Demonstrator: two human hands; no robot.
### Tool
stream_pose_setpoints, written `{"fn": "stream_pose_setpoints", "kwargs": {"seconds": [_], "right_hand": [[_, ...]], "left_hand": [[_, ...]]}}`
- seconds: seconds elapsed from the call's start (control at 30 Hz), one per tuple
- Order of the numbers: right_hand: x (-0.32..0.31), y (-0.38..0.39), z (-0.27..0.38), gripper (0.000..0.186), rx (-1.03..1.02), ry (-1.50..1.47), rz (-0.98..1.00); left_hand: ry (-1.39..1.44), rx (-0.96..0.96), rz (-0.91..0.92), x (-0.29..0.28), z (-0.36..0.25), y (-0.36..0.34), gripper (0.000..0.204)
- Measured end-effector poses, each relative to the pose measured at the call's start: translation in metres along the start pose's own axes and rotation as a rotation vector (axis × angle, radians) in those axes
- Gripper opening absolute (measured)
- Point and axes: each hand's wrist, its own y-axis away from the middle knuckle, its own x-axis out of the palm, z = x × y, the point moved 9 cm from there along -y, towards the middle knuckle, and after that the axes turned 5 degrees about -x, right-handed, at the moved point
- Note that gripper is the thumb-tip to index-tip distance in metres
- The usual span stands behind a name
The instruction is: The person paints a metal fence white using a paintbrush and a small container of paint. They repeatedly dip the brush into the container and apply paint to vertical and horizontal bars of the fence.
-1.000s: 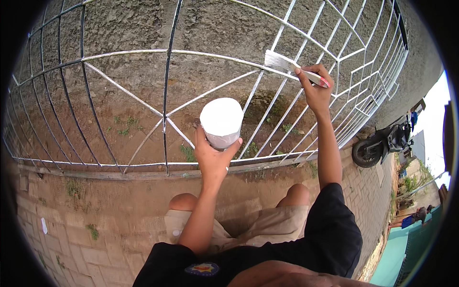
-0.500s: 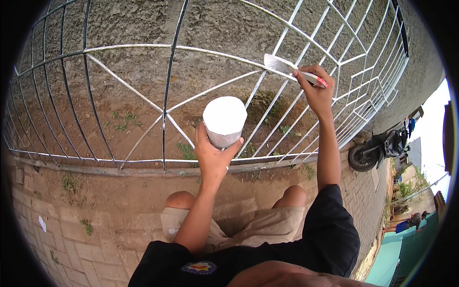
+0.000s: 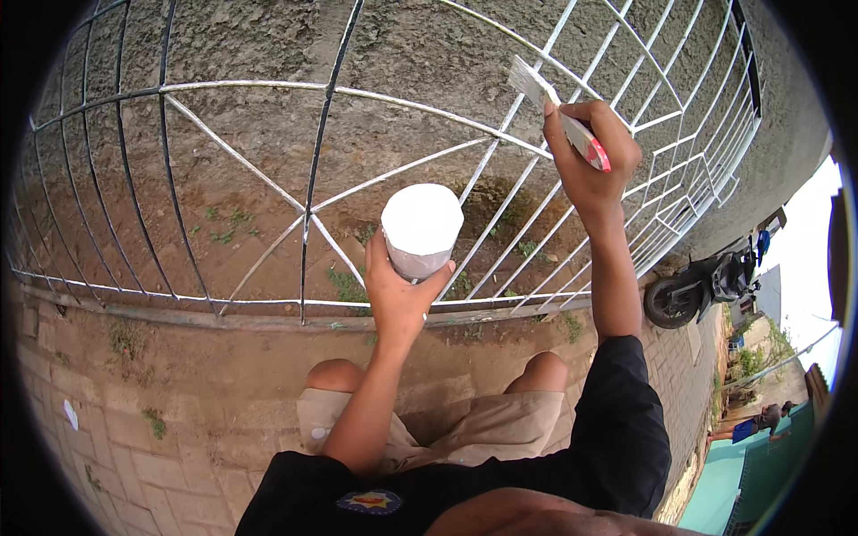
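My left hand (image 3: 399, 290) is wrapped round a cup of white paint (image 3: 422, 223), held upright in front of the fence; white specks mark the skin near the thumb. In my right hand (image 3: 594, 156) is a flat paintbrush (image 3: 559, 112) with a pink-and-white handle end. Its white-coated bristles point up and left, near the slanted bars and above the curved rail. Whether the bristles touch a bar I cannot tell. The metal fence (image 3: 402, 103) is white on its curved rail and right-hand bars, while several bars on the left are dark.
A rough grey wall (image 3: 429, 54) rises behind the fence, with soil and weeds at its foot. Brick paving (image 3: 134, 447) lies on the near side. A parked motorcycle (image 3: 702, 290) stands to the right, and another person (image 3: 755, 424) is farther off there.
My right hand has lifted the paintbrush slightly up and to the right, off the curved rail, tilting its bristles more upward. My left hand keeps the cup in nearly the same place.
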Motion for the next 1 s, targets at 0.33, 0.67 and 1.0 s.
{"fn": "stream_pose_setpoints", "kwargs": {"seconds": [0.33, 0.67, 1.0], "right_hand": [[0.009, -0.017, -0.019, 0.017, 0.122, -0.036, 0.146], [0.019, -0.013, -0.026, 0.015, 0.031, 0.109, 0.143], [0.010, -0.001, -0.029, 0.016, 0.105, 0.035, 0.092]], "left_hand": [[0.002, 0.012, 0.001, -0.004, 0.004, -0.002, 0.082], [0.043, 0.018, 0.012, -0.007, 0.002, -0.003, 0.083], [0.044, -0.001, 0.022, -0.006, 0.001, -0.003, 0.085]]}}
